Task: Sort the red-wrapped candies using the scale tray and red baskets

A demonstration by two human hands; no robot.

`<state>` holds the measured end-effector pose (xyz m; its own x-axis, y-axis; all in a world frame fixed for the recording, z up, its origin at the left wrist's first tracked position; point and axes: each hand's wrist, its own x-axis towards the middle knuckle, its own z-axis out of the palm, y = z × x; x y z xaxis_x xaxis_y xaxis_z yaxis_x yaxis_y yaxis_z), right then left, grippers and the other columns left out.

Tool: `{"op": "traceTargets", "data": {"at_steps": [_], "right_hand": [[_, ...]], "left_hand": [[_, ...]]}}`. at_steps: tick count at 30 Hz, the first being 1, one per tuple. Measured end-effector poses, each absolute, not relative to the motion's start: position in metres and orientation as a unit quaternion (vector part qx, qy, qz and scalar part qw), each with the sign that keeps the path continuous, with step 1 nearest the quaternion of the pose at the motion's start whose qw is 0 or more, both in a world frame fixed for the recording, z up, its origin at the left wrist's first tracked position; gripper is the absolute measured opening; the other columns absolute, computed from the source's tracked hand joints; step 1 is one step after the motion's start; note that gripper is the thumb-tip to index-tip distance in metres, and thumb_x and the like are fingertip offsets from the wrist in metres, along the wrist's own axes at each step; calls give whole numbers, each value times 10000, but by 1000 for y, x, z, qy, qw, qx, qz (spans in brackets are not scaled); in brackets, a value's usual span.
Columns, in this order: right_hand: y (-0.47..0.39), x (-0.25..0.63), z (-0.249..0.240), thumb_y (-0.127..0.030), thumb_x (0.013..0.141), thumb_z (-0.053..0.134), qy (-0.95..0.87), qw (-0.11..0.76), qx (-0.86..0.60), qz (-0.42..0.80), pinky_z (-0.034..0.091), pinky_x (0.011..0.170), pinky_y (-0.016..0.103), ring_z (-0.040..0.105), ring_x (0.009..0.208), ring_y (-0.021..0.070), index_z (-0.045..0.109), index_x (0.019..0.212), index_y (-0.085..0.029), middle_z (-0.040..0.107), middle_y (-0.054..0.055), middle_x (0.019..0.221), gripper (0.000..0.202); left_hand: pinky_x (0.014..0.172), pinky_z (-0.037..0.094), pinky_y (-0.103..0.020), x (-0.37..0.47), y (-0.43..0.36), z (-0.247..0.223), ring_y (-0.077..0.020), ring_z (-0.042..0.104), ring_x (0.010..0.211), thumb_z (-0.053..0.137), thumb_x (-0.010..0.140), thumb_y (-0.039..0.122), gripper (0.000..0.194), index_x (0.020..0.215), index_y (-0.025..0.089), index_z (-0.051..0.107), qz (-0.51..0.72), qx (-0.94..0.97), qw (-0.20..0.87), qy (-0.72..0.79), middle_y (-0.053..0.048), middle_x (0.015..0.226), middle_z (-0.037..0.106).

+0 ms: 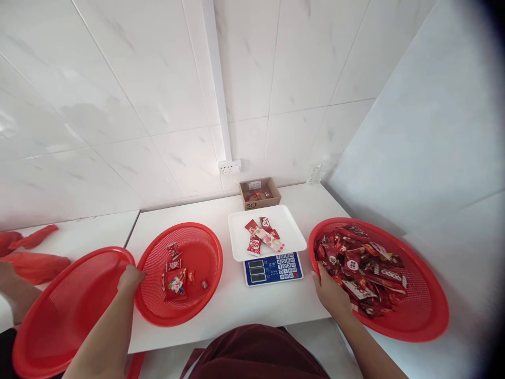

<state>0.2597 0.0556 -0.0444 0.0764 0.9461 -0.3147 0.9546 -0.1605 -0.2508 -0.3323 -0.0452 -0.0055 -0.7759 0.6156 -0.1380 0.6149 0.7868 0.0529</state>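
Note:
My left hand [131,279] is closed at the meeting rims of a tilted red basket [63,310] on the left and a middle red basket [209,263]. Several red candy packets [176,284] lie in the middle one. Its fingertips are partly hidden, but one touches the middle basket's rim. My right hand [333,295] grips the near left rim of another red basket [428,295], heaped with red snack packets [355,266]. Between the baskets stands a digital scale [272,268]. On its white tray [236,237] are red packets and a pink-and-white packet [268,238].
Behind the scale sits a small cardboard box [258,202] with red packets inside. A clear plastic container [316,173] stands in the back corner, near the wall. Red plastic bags [35,266] and part of another person [18,295] are at far left. A socket strip [229,167] is on the wall.

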Motion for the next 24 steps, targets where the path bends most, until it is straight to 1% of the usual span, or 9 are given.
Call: {"op": "traceTargets", "data": {"at_steps": [2,4,8,10,14,18,22,24], "right_hand": [[56,260,-47,-386,919,133,649,11,733,-202,462,849,434,613,1043,305,326,1408,-110,535,190,1307,593],[56,262,-50,-385,919,138,652,8,732,-198,462,851,435,613,1041,304,334,1402,-104,542,191,1299,592],[56,263,-55,-373,917,162,659,2,728,-189,467,842,441,623,1021,306,360,1385,-90,565,202,1267,582],[56,264,-56,-372,917,164,660,-1,727,-187,464,847,446,625,1017,306,350,1389,-87,572,202,1256,581],[55,262,-55,-374,920,154,655,5,730,-197,451,876,443,605,1062,305,333,1396,-85,559,194,1276,585],[55,260,-51,-376,921,145,654,8,731,-195,448,881,441,595,1083,308,318,1402,-81,543,196,1296,589],[55,260,-49,-378,923,147,649,18,735,-196,453,869,437,613,1053,304,314,1407,-100,564,190,1273,582],[55,260,-48,-379,923,151,649,19,735,-194,455,866,435,620,1040,301,318,1406,-104,570,189,1267,581]], "left_hand": [[614,532,-416,-328,-44,-5,-340,659,834,549,715,329,467,1112,83,535,-32,294,109,949,-186,900,679],[681,524,-405,-324,-41,-3,-332,649,905,516,737,303,469,1150,82,510,-50,316,127,939,-201,995,667],[813,483,-396,-316,-30,4,-305,606,1040,457,774,248,553,1305,104,402,-74,407,133,901,-183,1167,621],[867,455,-378,-311,-22,6,-285,584,1086,432,783,199,570,1344,110,378,-93,462,129,873,-174,1218,599],[967,380,-365,-302,-9,10,-244,546,1140,396,746,54,592,1323,180,451,-120,547,126,819,-111,1222,612],[1044,301,-345,-301,-7,12,-211,511,1178,364,693,-46,629,1227,216,566,-138,610,109,773,-75,1236,606],[1091,235,-355,-310,-9,13,-199,495,1201,375,680,-67,602,1123,244,636,-125,617,84,772,-68,1248,593],[1111,192,-385,-313,-7,14,-212,458,1241,375,699,-49,577,1138,228,628,-115,593,57,795,-83,1274,571]]}}
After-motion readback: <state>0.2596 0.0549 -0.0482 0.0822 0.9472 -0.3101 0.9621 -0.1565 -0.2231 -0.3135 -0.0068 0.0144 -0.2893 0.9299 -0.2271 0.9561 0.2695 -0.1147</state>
